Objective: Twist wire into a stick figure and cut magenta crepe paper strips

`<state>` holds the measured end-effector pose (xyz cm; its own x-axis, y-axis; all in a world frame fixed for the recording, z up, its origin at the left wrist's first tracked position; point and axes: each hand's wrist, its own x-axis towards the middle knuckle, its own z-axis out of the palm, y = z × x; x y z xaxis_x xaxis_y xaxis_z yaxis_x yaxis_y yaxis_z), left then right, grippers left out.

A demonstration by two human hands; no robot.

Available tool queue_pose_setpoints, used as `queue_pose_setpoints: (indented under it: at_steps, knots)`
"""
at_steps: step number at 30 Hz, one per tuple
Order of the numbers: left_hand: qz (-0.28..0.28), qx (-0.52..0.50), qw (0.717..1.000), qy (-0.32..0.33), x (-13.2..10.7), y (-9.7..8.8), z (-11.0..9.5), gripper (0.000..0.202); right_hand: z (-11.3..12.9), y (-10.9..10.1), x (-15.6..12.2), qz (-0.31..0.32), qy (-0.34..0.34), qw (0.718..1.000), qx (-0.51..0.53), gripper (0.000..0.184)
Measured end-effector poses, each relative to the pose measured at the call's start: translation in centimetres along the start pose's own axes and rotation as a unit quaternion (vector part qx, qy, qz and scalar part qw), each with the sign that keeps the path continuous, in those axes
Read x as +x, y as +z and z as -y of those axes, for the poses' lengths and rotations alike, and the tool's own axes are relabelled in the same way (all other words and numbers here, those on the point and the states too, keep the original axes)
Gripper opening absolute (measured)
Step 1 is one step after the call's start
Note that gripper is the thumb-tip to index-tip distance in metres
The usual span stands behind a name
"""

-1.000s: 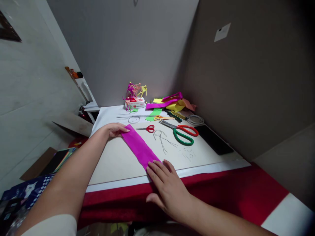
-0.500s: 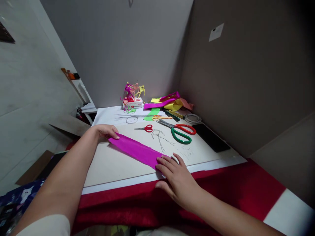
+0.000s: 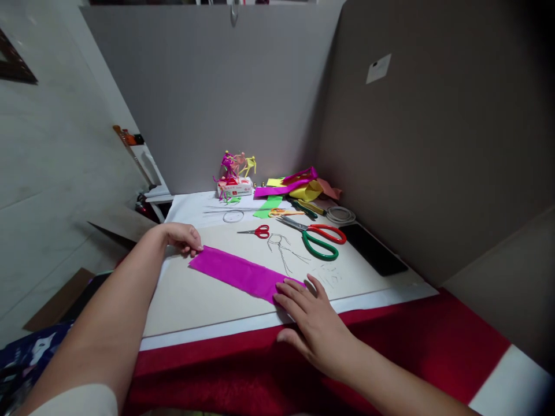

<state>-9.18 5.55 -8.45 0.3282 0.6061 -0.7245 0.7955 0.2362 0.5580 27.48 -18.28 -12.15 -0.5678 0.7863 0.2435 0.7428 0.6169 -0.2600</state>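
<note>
A magenta strip of what looks like crepe paper (image 3: 240, 274) lies slantwise across the pale board (image 3: 191, 306). At its far left corner, my left hand (image 3: 184, 238) pinches the edge between thumb and fingers. My right hand (image 3: 310, 315) rests on the near right end with fingers spread, pressing it flat and hiding part of that end. Just beyond the strip are small red-handled scissors (image 3: 261, 231) and a twisted wire figure (image 3: 281, 248). Larger scissors with red and green handles (image 3: 321, 253) lie to the right.
Small coloured wire figures (image 3: 236, 164) stand on and around a white box (image 3: 236, 188) at the back. Crumpled coloured paper strips (image 3: 306, 186), pliers (image 3: 306, 208) and a white cable coil (image 3: 340, 215) are behind the large scissors. A black phone-like slab (image 3: 373, 249) lies right. Grey panels (image 3: 208, 86) enclose the back and right.
My left hand has shifted slightly left, and its grip now sits at the strip's upper left corner. That end of the strip has come down flatter. The right hand has barely moved.
</note>
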Motion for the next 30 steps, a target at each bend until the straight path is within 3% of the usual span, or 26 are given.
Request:
queue_pose_setpoints:
  at_steps: [15,24,30]
  knots:
    - [-0.061,0.156,0.982,-0.089,-0.6,1.3,-3.0,0.047,-0.3,0.9,-0.3,-0.003,-0.012,1.000,-0.015,0.053]
    - [-0.075,0.189,0.976,-0.082,-0.7,1.4,-2.8,0.051,-0.3,0.4,-0.4,0.006,-0.014,1.000,0.001,0.051]
    - [-0.097,0.215,0.971,-0.041,-1.6,1.4,-3.6,0.047,-0.4,-0.6,0.1,0.038,-0.013,0.999,0.033,0.050]
